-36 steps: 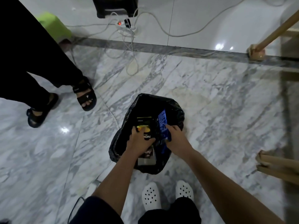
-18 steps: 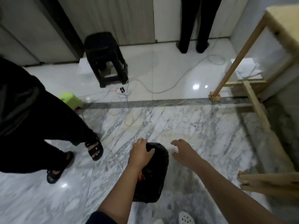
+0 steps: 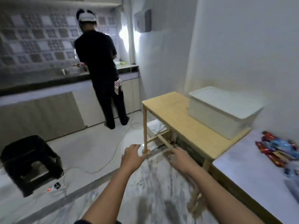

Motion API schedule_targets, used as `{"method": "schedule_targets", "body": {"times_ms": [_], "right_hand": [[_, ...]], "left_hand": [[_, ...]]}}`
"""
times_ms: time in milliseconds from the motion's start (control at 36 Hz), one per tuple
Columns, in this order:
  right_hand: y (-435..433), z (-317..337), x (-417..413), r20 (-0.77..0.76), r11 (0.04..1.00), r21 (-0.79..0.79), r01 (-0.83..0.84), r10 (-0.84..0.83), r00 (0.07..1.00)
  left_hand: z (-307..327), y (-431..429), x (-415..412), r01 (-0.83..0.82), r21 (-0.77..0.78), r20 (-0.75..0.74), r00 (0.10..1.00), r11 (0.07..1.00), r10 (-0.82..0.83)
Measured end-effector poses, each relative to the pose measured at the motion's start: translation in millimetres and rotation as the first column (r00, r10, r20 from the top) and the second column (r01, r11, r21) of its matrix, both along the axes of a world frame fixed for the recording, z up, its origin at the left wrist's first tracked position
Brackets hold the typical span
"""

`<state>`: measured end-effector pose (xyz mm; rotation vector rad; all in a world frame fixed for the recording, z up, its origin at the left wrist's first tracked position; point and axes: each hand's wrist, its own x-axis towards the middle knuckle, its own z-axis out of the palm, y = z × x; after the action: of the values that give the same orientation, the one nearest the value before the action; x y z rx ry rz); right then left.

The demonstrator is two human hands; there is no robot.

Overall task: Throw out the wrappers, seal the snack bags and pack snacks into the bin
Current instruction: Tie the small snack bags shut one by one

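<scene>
A white plastic bin [image 3: 224, 110] stands on the wooden table [image 3: 174, 117] at the right. Several snack packs [image 3: 278, 149] in red, blue and orange lie in a pile on the pale surface [image 3: 242, 172] at the far right. My left hand [image 3: 131, 156] and my right hand [image 3: 181, 158] hang in the air over the floor, both empty with relaxed fingers. They are well short of the table. The black trash bag is out of view.
A person in black [image 3: 100, 73] stands at the kitchen counter [image 3: 40, 84] with their back to me. A black stool [image 3: 30, 162] sits on the floor at the left, with a power strip [image 3: 56, 185] and cables [image 3: 113, 152] trailing across the tiles.
Both hands let go of the wrappers in the black trash bag and came up empty. My view lifted from the bag and floor to the table, bin and snacks.
</scene>
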<state>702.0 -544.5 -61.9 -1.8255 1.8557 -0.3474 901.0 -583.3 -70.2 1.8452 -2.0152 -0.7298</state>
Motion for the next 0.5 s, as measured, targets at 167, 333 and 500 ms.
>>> {"method": "schedule_targets", "body": {"times_ms": [167, 333, 500], "right_hand": [[81, 34, -137, -0.008, 0.953, -0.045, 0.299, -0.300, 0.954], [163, 43, -254, 0.016, 0.822, -0.058, 0.567, -0.567, 0.824], [231, 49, -350, 0.066, 0.688, -0.053, 0.724, -0.721, 0.690]], "left_hand": [[28, 6, -144, 0.319, -0.020, -0.051, 0.946, 0.947, -0.320], [38, 46, -294, 0.572, -0.031, -0.028, 0.819, 0.820, -0.573], [38, 97, -425, 0.740, -0.043, 0.003, 0.672, 0.671, -0.740]]}}
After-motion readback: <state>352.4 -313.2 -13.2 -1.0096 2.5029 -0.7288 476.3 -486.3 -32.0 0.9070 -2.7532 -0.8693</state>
